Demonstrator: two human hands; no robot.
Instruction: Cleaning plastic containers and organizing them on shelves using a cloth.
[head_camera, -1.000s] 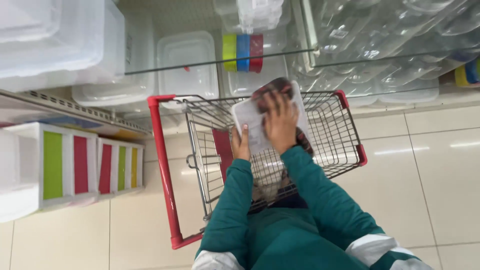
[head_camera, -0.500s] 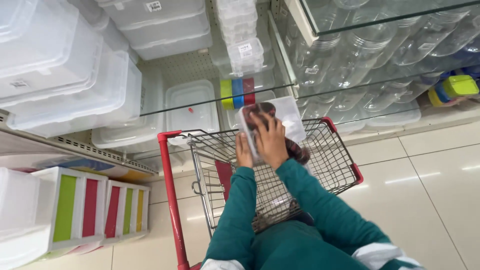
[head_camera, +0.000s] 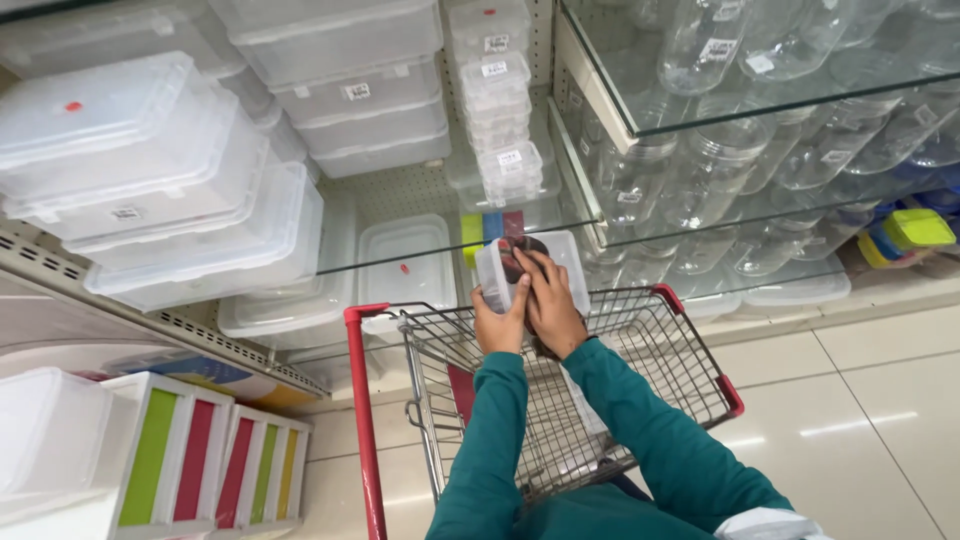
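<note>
Both my hands hold a clear plastic box (head_camera: 566, 262) with a dark round thing inside, raised above the front of a red-framed wire shopping cart (head_camera: 690, 345). My left hand (head_camera: 498, 322) grips the box's left side from below. My right hand (head_camera: 550, 308) lies across its front, fingers spread over the lid. Both arms wear teal sleeves. The box is close to the lower shelf of clear containers.
Stacked clear plastic storage boxes (head_camera: 150, 170) fill the shelves to the left and centre. Glass shelves with clear jars (head_camera: 760, 140) stand on the right. White drawer units with coloured fronts (head_camera: 190, 455) sit at lower left. Pale floor tiles (head_camera: 880, 400) lie to the right.
My hands have lifted the box forward and up, away from the cart basket and toward the shelf. The view has tilted upward, showing more of the shelves.
</note>
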